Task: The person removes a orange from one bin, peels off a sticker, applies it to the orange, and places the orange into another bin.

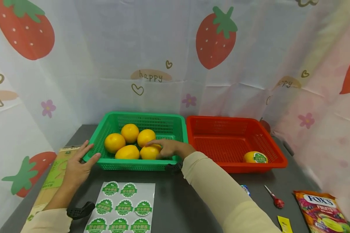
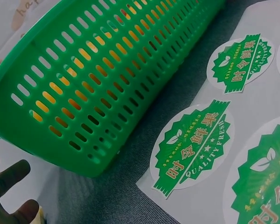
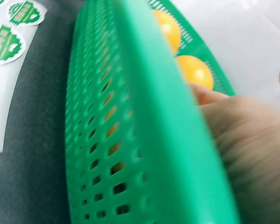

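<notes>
Inside the green basket [image 1: 134, 164] lie several yellow-orange oranges [image 1: 115, 143]; the front-left one [image 1: 127, 152] looks more oval. My right hand [image 1: 170, 148] reaches over the front rim and grips the front-right orange [image 1: 148, 152], index finger across its top and thumb at its near side. In the right wrist view the basket's rim hides part of that hand [image 3: 245, 135]. At the basket's left front corner, my left hand [image 1: 78, 166] has its fingers spread, with fingertips right at the rim. Below the basket lies a sheet of green round stickers [image 1: 123, 207].
A red basket [image 1: 221, 142] stands right of the green one, holding one orange with a green sticker [image 1: 255, 157]. A lollipop [image 1: 277, 201], a yellow packet [image 1: 284, 224] and a Fox's candy bag [image 1: 323, 212] lie at right. Flattened cardboard [image 1: 51, 181] lies at left.
</notes>
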`<state>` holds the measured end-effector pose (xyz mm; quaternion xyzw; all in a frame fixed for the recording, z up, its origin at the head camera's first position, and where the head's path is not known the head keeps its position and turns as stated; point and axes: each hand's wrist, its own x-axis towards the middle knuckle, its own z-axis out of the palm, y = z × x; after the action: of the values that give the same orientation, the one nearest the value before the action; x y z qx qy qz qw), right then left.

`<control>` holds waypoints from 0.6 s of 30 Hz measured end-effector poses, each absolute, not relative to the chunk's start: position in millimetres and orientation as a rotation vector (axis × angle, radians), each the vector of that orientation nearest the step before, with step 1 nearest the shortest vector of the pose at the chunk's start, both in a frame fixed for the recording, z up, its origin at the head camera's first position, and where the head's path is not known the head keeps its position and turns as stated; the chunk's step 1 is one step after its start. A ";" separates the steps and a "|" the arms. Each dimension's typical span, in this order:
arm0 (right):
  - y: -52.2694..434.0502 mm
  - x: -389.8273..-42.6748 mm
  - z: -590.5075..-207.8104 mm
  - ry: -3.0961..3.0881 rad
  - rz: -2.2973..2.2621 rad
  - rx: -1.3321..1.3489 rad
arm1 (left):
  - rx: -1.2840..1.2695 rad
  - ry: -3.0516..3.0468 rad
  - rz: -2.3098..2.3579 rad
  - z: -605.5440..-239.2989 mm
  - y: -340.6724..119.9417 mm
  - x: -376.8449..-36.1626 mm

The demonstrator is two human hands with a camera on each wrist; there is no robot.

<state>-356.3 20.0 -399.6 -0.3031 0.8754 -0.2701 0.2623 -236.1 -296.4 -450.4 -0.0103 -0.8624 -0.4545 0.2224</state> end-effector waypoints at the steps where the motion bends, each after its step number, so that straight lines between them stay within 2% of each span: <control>1: 19.5 -356.8 -401.4 2.364 -0.730 -0.835 | -0.024 -2.384 -1.255 -450.4 -296.3 -236.1; 9: 14.8 -359.2 -412.8 2.506 -0.659 -0.989 | -0.030 -2.368 -1.282 -453.7 -295.7 -237.2; 18: 13.1 -353.3 -409.5 2.644 -0.636 -0.906 | -0.030 -2.360 -1.296 -454.6 -297.2 -237.3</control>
<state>-353.3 13.1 -409.5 -0.3130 0.9137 -0.2198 0.1373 -237.3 -297.2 -454.6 -0.0107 -0.8544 -0.4693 0.2227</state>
